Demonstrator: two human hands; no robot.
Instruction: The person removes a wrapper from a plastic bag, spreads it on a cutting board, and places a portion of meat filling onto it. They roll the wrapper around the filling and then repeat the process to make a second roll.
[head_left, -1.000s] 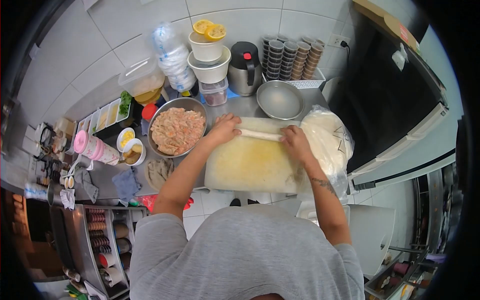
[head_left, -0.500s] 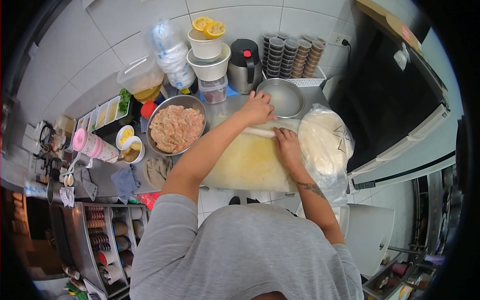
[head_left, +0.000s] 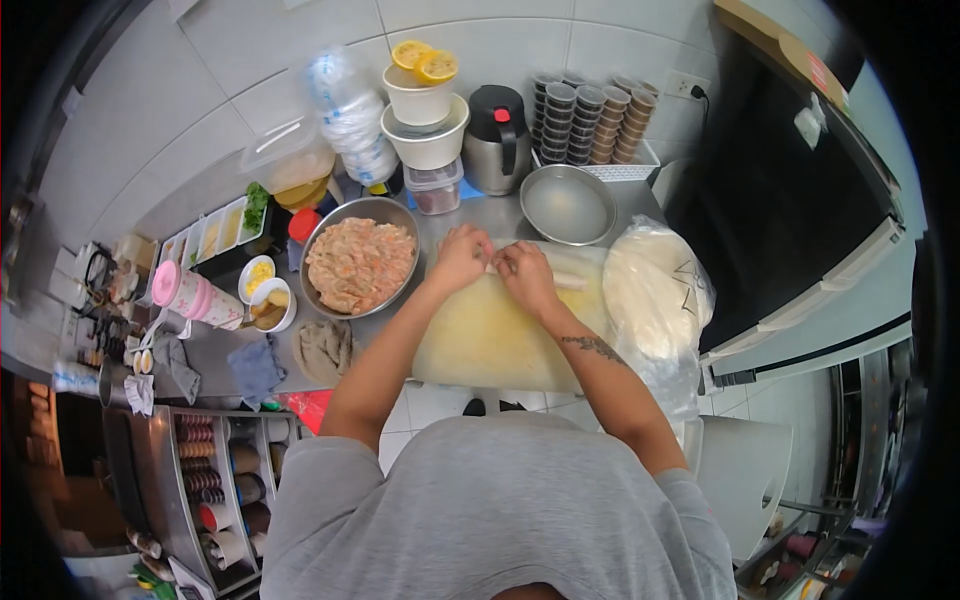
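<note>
Roll lies on board, its 9 o'clock end at the fingers; visible length extends toward 3 o'clock from the grip. Left hand and right hand meet there — presumably steadying that end. Fingertips bunched; cannot tell whether clamped. Bowl at 9, pan at 12, bag at 3 — likely for reach.

L hand nr. R hand, fingers bent
</note>
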